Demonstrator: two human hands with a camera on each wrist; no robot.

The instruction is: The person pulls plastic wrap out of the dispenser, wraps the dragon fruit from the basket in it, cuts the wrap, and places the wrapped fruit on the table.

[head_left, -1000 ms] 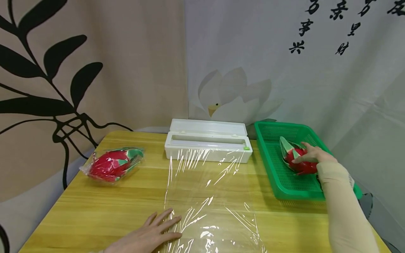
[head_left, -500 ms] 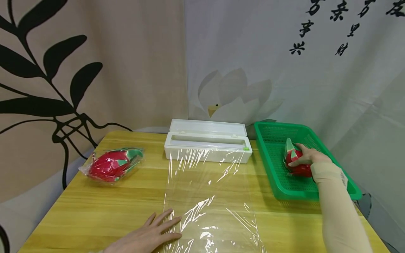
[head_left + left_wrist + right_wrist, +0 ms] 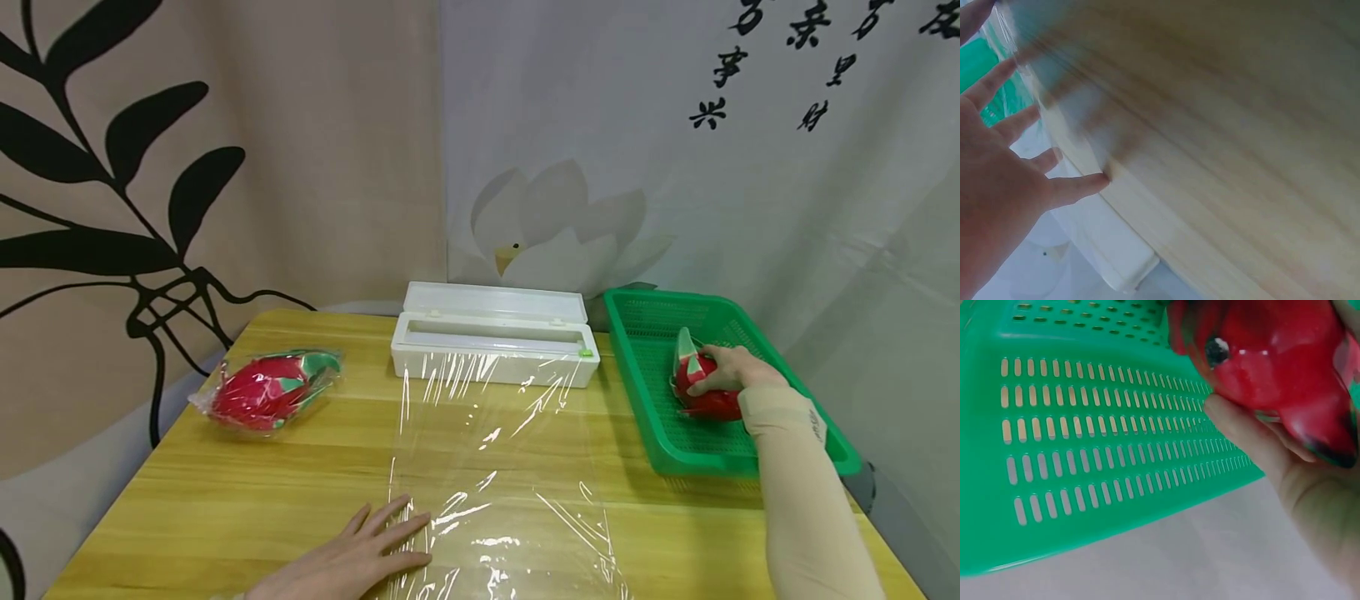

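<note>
In the head view, my left hand (image 3: 348,554) lies with spread, straight fingers on the left edge of a sheet of cling film (image 3: 502,500). The film runs down the table from a white cling film dispenser (image 3: 487,367), whose lid is raised. My right hand (image 3: 738,371) grips a red dragon fruit (image 3: 708,404) with green tips inside the green basket (image 3: 637,408). Close up in the right wrist view, fingers curl along the side of the dragon fruit (image 3: 1266,369), beside the slotted basket wall (image 3: 1091,519). The palm side of the grip is partly hidden.
A second dragon fruit (image 3: 262,392), wrapped in clear film, lies at the left of the wooden table (image 3: 187,517). A green slider (image 3: 586,352) sits at the dispenser's right end. Printed curtains (image 3: 555,108) hang behind the table.
My right hand and the dragon fruit have shifted slightly left in the basket, and the fruit's leafy end has tilted more upright. My left hand has stayed in place on the film.
</note>
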